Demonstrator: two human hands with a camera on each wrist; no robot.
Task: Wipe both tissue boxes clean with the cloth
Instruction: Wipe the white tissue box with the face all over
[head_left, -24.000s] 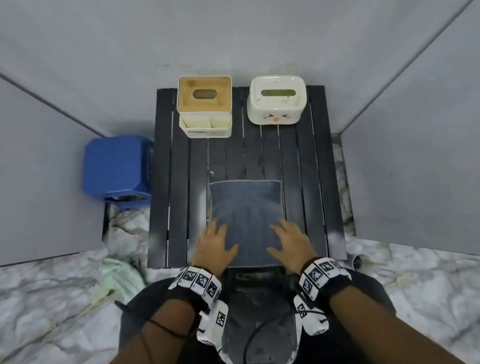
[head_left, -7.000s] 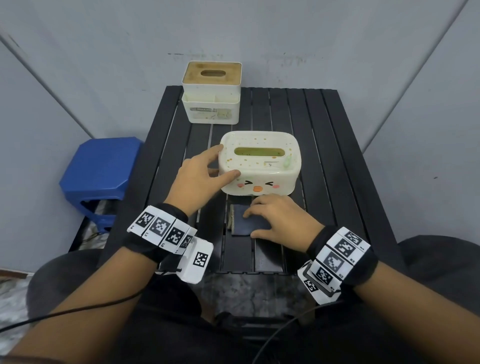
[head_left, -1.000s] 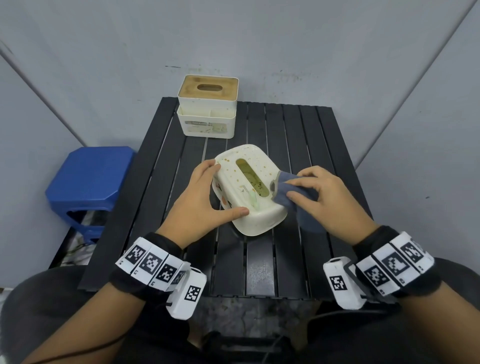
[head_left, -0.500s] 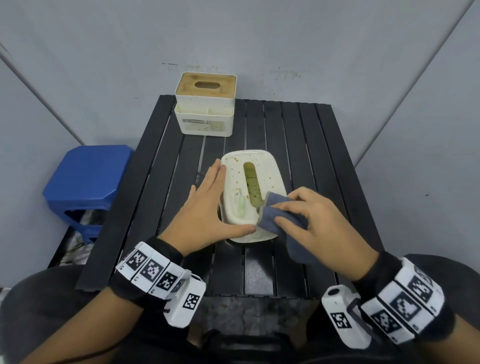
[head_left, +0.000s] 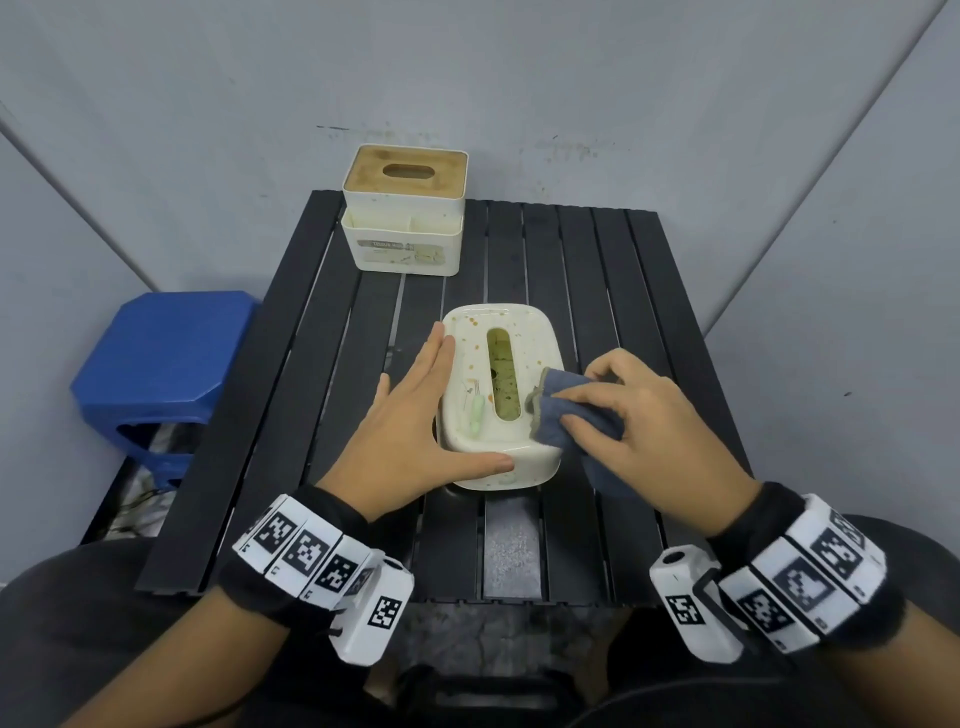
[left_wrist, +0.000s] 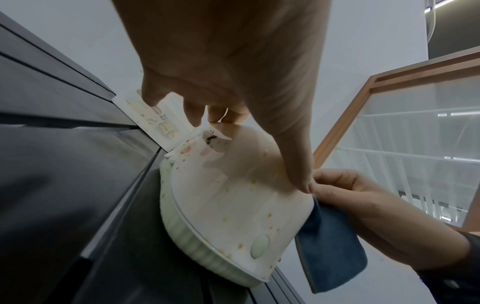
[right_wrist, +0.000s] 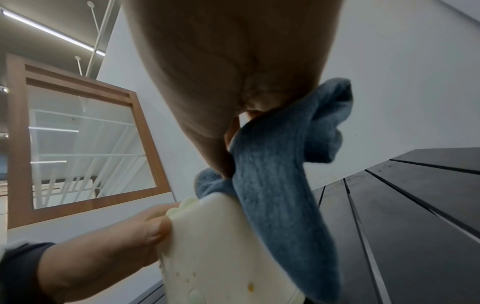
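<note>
A rounded white tissue box (head_left: 524, 358), speckled with orange-brown spots, lies mid-table with its slot pointing away from me. My left hand (head_left: 423, 410) steadies it, with straight fingers along its left side and the thumb across its near end. My right hand (head_left: 618, 415) pinches a folded blue cloth (head_left: 561, 410) and presses it on the right part of the box's top; the rest of the cloth hangs down the right side. The left wrist view shows the box (left_wrist: 233, 195) and hanging cloth (left_wrist: 332, 246). A second box (head_left: 405, 208) with a wooden lid stands at the far left.
The black slatted table (head_left: 597, 280) stands in a corner of grey walls. A blue plastic stool (head_left: 161, 353) is on the floor to its left. My lap is against the table's near edge.
Over the last second the rounded box has turned from diagonal to slot pointing straight away. The cloth has slid from the right end onto the right part of the top.
</note>
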